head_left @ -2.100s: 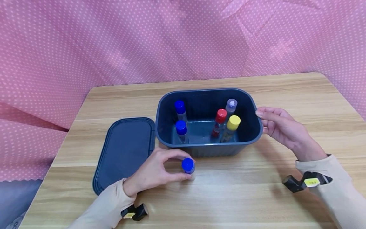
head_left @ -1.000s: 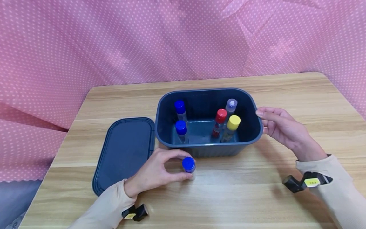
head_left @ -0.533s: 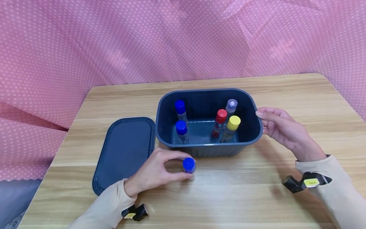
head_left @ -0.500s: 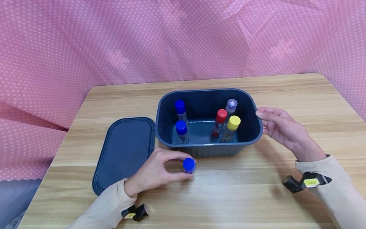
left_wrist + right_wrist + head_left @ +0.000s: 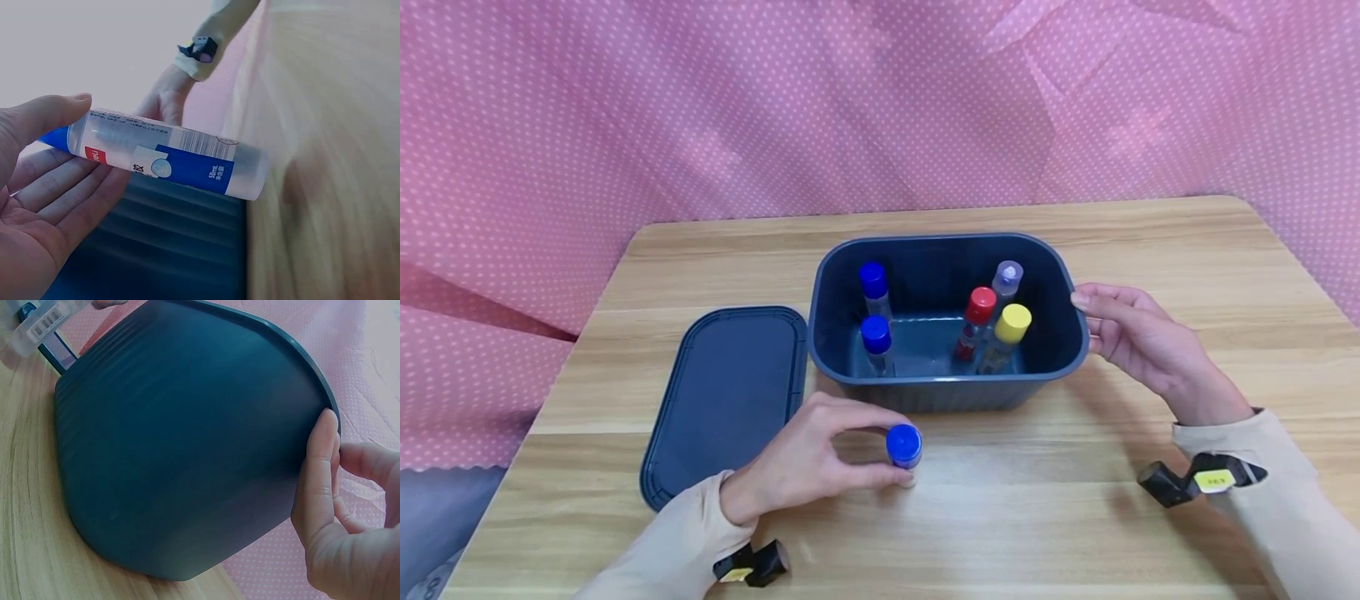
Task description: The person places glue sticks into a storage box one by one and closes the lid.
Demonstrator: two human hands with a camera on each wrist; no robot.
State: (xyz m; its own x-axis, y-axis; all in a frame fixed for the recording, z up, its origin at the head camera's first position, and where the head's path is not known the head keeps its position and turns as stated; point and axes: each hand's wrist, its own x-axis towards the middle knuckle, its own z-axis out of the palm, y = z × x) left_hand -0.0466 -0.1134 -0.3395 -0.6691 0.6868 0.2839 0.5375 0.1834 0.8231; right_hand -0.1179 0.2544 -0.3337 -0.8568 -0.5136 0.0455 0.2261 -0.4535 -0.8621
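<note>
My left hand [image 5: 812, 454] pinches a clear glue bottle with a blue cap [image 5: 903, 443] between thumb and fingers, in front of the box. In the left wrist view the glue bottle [image 5: 159, 156] shows a blue, white and red label, and its base seems a little above the table. My right hand [image 5: 1142, 342] holds the right end of the dark blue plastic box [image 5: 947, 393], thumb and fingers at the rim. Inside the box stand two blue-capped bottles [image 5: 876, 333] at the left. A red-capped bottle [image 5: 980, 308], a yellow-capped one [image 5: 1012, 325] and a clear-capped one [image 5: 1007, 279] stand at the right.
The box's dark blue lid [image 5: 726, 400] lies flat on the wooden table [image 5: 1037, 517], left of the box. A pink dotted cloth [image 5: 850, 108] hangs behind the table. Each wrist wears a small black camera.
My left hand has moved the glue bottle slightly toward me and to the right. My right hand stays at the box's rim, and the bottles inside stand where they were.
</note>
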